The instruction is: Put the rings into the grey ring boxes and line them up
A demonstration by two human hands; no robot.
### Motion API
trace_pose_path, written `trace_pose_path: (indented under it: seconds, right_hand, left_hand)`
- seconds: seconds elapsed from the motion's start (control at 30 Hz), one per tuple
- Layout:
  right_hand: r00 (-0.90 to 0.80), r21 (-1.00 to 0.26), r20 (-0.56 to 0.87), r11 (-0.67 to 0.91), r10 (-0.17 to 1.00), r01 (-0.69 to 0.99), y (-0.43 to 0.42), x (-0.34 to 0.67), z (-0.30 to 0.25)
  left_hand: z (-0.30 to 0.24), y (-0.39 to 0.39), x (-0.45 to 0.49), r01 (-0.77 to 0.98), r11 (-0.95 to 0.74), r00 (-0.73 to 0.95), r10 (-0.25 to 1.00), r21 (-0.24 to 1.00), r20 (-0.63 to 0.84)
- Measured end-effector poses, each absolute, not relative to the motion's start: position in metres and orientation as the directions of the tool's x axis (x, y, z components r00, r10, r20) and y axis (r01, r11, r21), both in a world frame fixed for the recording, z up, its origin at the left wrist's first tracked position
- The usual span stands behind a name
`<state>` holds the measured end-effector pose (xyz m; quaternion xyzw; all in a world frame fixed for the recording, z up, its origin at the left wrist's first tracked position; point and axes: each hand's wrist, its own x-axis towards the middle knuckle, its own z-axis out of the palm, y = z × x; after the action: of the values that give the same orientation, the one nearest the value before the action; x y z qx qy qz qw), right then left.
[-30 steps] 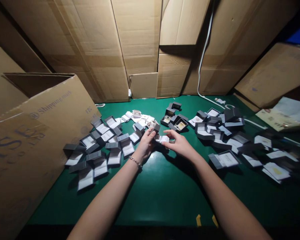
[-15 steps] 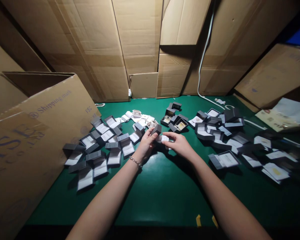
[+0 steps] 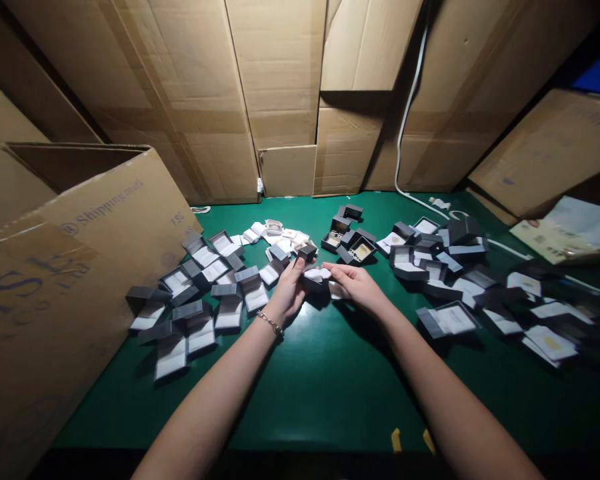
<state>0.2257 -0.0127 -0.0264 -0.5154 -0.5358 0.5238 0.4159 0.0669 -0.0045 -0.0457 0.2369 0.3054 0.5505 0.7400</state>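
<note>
My left hand (image 3: 290, 290) grips a small open dark grey jewellery box (image 3: 314, 283) at the middle of the mat, its lid (image 3: 307, 252) rising on the far side of my fingers. A white pad (image 3: 317, 273) lies at the box's opening. My right hand (image 3: 355, 283) comes in from the other side, its fingertips against the pad. A small white piece (image 3: 336, 290) shows under my right palm. My hands nearly meet, and the box's lower part is partly hidden behind my fingers.
Open grey boxes with white inserts lie in groups left (image 3: 215, 300) and right (image 3: 445, 267) on the green mat (image 3: 330, 400). Loose white pads (image 3: 280, 233) lie beyond my hands. Cardboard sheets (image 3: 280, 100) line the back, a large carton (image 3: 80, 280) stands left.
The white pad has moved from my right fingers to the grey box's opening. My hands have drawn closer together, and the box now sits lower and more open between them.
</note>
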Motion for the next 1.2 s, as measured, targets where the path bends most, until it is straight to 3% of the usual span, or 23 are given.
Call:
trace_pose_path:
  seconds: [0.17,0.4,0.67,0.83,1.0,1.2]
  right_hand:
    - [-0.08,-0.988,-0.14,-0.134,0.987,0.077,-0.013,0.227,-0.026]
    - [0.057,-0.985,-0.162,-0.165,0.985,0.05,-0.012,0.227,-0.025]
    - [0.065,-0.979,-0.193,-0.196,0.979,0.058,-0.012,0.226,-0.026]
    - [0.066,-0.977,-0.193,-0.198,0.979,0.077,-0.013,0.224,-0.022]
    - [0.069,-0.981,-0.188,-0.191,0.98,0.041,-0.013,0.224,-0.02]
    - [0.057,-0.978,-0.21,-0.209,0.976,-0.026,-0.011,0.225,-0.024]
  left_hand:
    - [-0.046,-0.005,0.068,-0.611,0.311,0.222,0.95,0.728,-0.22]
    - [-0.045,-0.007,0.071,-0.543,0.249,0.246,0.96,0.802,-0.132]
    - [-0.052,-0.005,0.073,-0.472,0.147,0.204,0.977,0.869,-0.054]
    - [-0.053,-0.004,0.073,-0.512,0.164,0.179,0.98,0.843,-0.083]
    - [-0.043,-0.009,0.07,-0.596,0.313,0.254,0.947,0.739,-0.197]
    - [-0.04,-0.011,0.069,-0.596,0.289,0.285,0.948,0.75,-0.139]
